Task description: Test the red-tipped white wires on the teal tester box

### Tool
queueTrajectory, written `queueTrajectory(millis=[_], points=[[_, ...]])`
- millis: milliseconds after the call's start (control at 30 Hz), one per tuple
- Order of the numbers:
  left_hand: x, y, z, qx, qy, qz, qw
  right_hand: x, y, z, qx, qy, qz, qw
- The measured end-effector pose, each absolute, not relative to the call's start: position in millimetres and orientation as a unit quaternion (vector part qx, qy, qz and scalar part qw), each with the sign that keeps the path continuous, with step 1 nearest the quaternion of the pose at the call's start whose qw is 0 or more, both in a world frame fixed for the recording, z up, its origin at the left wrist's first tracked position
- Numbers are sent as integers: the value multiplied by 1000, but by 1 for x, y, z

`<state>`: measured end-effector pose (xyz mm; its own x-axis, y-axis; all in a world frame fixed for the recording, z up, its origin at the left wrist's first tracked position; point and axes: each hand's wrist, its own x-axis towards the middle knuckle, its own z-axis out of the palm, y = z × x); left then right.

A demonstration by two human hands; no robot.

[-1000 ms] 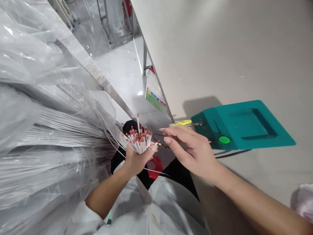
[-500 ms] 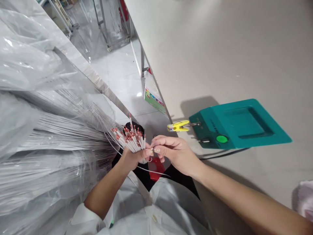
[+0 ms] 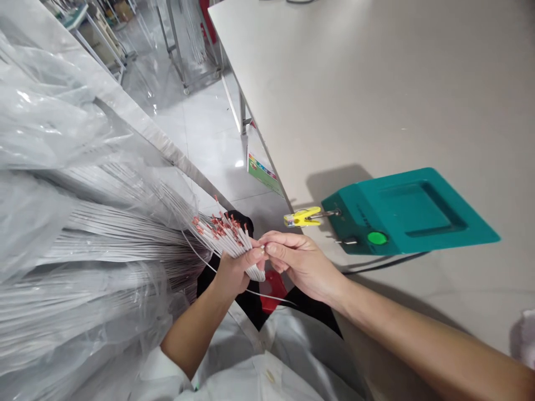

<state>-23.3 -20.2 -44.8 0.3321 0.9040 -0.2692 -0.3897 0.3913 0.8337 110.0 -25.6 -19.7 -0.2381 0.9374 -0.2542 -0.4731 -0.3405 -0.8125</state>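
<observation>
The left hand is closed round a fanned bundle of white wires, red tips up for picking, left of the teal box. The right hand pinches at the bundle's near edge, probably on one wire.

floor: you see glossy pale tiles, light glare on them | right: wide off-white table on thin metal legs | left: clear plastic sheeting over a metal rail | far back: wheeled metal racks
</observation>
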Motion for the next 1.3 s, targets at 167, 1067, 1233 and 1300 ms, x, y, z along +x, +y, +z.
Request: queueTrajectory(millis=[167,1067,1233,1300], points=[[-17,-20,-41,338,402,453,720,111,-26,-19,-455,-413,606,504],[-36,-20,-32,508,489,358,613,124,-30,-14,-483,-683,318,445],[-33,-17,-17,563,485,316,590,131,-30,-16,-455,-792,120,390],[-32,-16,-13,572,486,305,585,135,-31,-15,-442,-830,49,336]])
